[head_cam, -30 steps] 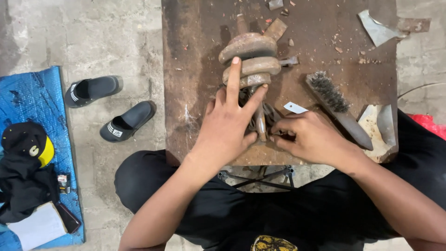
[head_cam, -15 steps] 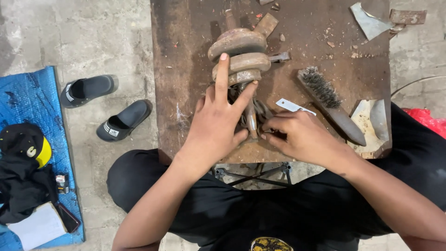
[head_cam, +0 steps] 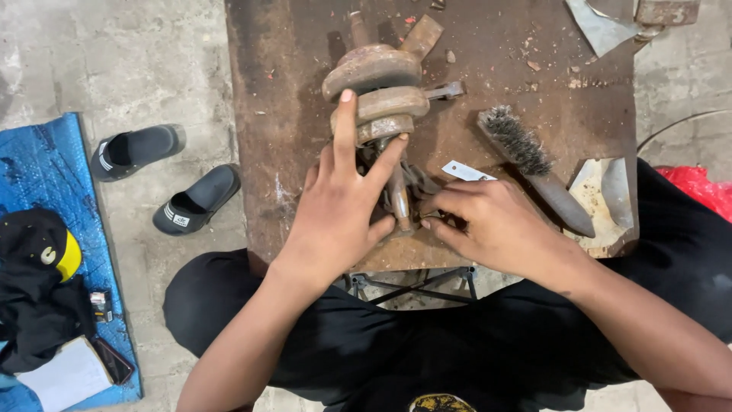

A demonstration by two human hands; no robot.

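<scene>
A rusty metal part (head_cam: 377, 88) made of stacked thick discs on a shaft lies on a rusty steel table (head_cam: 282, 114). My left hand (head_cam: 339, 210) presses down on it, index finger stretched up against the discs, thumb beside the shaft (head_cam: 397, 194). My right hand (head_cam: 488, 225) rests at the shaft's near end, its fingertips pinched on something small and dark that I cannot make out. A small white strip (head_cam: 467, 171) lies just above my right hand.
A wire brush (head_cam: 534, 164) lies to the right of the part. Metal scraps (head_cam: 602, 194) sit at the table's right edge and top right (head_cam: 602, 23). Two black sandals (head_cam: 164, 172) are on the concrete floor. A blue mat (head_cam: 46, 168) holds a black cap and a notebook.
The view has drifted slightly, shifting the table and floor. My right hand has slid a little left along the shaft's near end. My left hand keeps its hold on the part.
</scene>
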